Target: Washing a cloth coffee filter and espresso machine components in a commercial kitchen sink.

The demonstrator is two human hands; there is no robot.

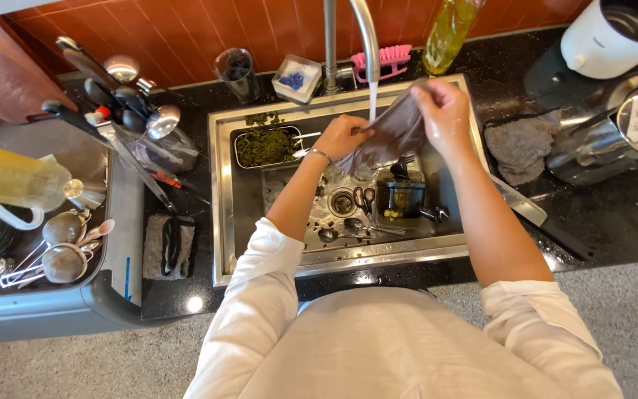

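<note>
We hold a brown plastic bag (391, 133) stretched between our hands under the running faucet (367, 37), above the far half of the steel sink (219, 222): our left hand (341, 137) grips its left, lower edge with fingers closed, and our right hand (444, 111) pinches its upper right corner. In the basin below lie a dark jar (400, 196), scissors (363, 199) and spoons (348, 227), with a tray of green leaves (266, 146) at far left. A knife (533, 214) rests on the counter to the right.
</note>
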